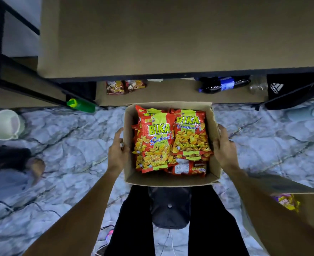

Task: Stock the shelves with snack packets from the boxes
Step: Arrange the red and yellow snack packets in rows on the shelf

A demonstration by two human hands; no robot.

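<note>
The person held an open cardboard box [168, 182] between both hands, over the floor [69, 154] and just short of the front edge of the lower shelf [171, 95]. The left hand [117, 152] gripped the left wall and the right hand [224, 146] the right wall, thumbs up near the rim. How far the fingers reached under the box could not be seen. The snack packets [158, 143] lay inside, stacked flat and nearly filling it.

To do this step well, the box probably wanted setting down square and close to the shelf's front edge, kept level so the top packets would not slide. The walls were thin brown card with raw-cut rims and would bow under a hard squeeze, so support from beneath seemed safer than pressure from the sides.

The packets were glossy red and yellow foil pillows, puffed with air, slippery and easily crushed. Two like packets [124, 86] already lay towards the left end of the lower shelf, with a dark plastic bottle [224, 85] on its side and a black bag [276, 87] further right. The shelf boards looked like flat matt brown panels in a dark frame. The floor was smooth and marble-patterned. A second box [309, 209] stood at the person's right.
</note>
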